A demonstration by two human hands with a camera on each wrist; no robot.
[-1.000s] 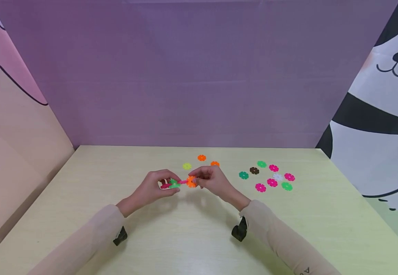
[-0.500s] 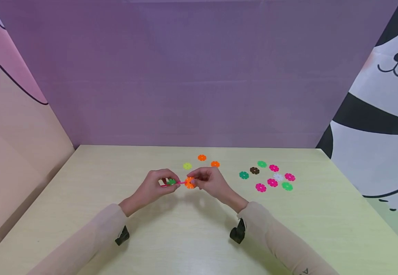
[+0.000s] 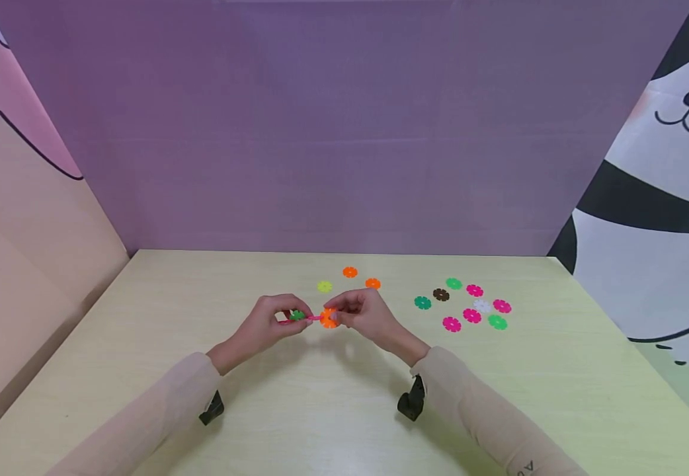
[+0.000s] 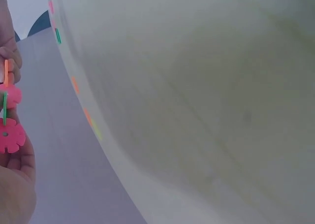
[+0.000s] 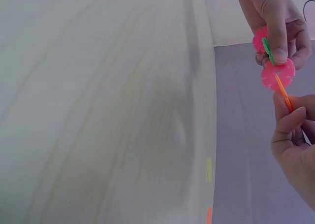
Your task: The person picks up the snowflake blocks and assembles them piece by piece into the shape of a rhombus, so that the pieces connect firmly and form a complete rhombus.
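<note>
My left hand (image 3: 276, 324) holds a short chain of notched flower-shaped plastic discs between thumb and fingers. A pink disc (image 4: 11, 135), a green disc (image 3: 297, 315) and a second pink disc (image 5: 278, 75) are joined at angles to one another. An orange disc (image 3: 328, 318) is pinched by my right hand (image 3: 366, 317). Its edge meets the second pink disc at the slots; how deep it sits cannot be told. Both hands are raised above the table, fingertips close together. Fingers partly cover the chain in the head view.
Loose discs lie on the pale wooden table (image 3: 344, 410): a yellow one (image 3: 324, 286) and two orange ones, one orange disc (image 3: 350, 272) farther back. Several more lie to the right, among them a brown disc (image 3: 441, 295) and a white disc (image 3: 482, 305). A purple panel (image 3: 344, 132) stands behind.
The chain has turned, so its pink discs look more edge-on in the head view. My right hand with the orange disc has shifted slightly left, then stayed nearly still.
</note>
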